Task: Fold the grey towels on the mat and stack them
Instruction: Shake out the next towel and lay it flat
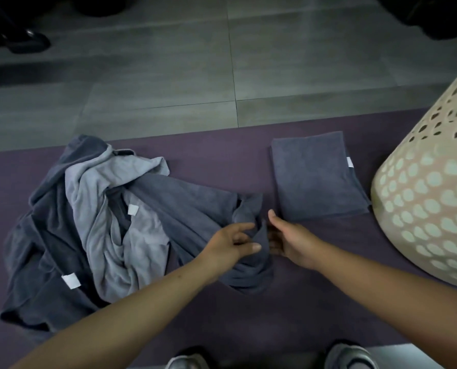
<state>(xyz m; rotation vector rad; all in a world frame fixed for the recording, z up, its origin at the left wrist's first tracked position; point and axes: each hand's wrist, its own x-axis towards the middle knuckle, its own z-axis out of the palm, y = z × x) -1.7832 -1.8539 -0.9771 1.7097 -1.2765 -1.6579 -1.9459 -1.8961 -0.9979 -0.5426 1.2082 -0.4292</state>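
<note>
The left hand (232, 242) pinches one end of the dark towel (195, 209) at the mat's (341, 227) middle. The towel stretches left into the pile (102, 214). The right hand (288, 239) is open, just beside that end.

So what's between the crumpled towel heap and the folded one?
Head view: left hand gripping a dark grey towel, right hand beside it; farther back, bare purple mat.

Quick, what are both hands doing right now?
Left hand: grips the dark grey towel.
Right hand: at that towel's edge, thumb out; whether it grips cannot be told.
</note>
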